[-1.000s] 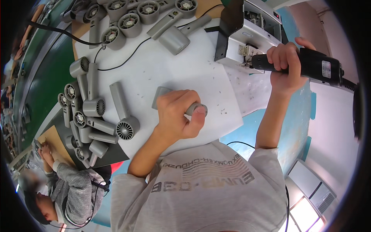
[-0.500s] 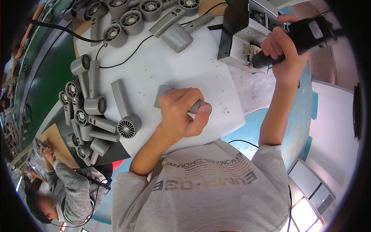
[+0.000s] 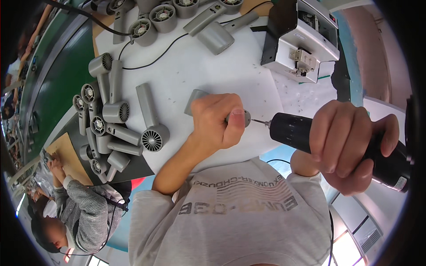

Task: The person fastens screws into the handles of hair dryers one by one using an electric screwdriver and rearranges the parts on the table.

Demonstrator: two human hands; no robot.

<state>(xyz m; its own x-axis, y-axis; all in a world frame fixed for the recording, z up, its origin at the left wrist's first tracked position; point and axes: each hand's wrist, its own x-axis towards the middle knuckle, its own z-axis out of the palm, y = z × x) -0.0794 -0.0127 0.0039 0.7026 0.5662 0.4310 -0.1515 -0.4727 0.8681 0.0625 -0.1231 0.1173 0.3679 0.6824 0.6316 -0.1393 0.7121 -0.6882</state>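
My left hand (image 3: 217, 122) is closed round the handle of a grey handheld fan (image 3: 194, 102), shaped like a small hair dryer. The fan's head shows beyond my knuckles, and the handle's end pokes out beside my thumb. My right hand (image 3: 344, 144) wraps round a black electric screwdriver (image 3: 289, 130), held nearly level. Its thin bit (image 3: 261, 121) points left and its tip is at the end of the handle. Whether a screw sits on the tip is too small to tell. My fingers hide the middle of the fan.
Beside my left forearm lies another grey fan (image 3: 148, 111). Several more fans (image 3: 116, 112) are piled at the left, others (image 3: 163, 20) at the far edge. A metal box-shaped machine (image 3: 306, 48) stands far right. Thin black cable (image 3: 155, 60) crosses the white sheet. A co-worker (image 3: 84, 208) sits at left.
My right hand has brought the screwdriver from beside the machine, toward me, round to the fan's handle end. My left hand has kept its hold on the fan. The whole view has shifted slightly.
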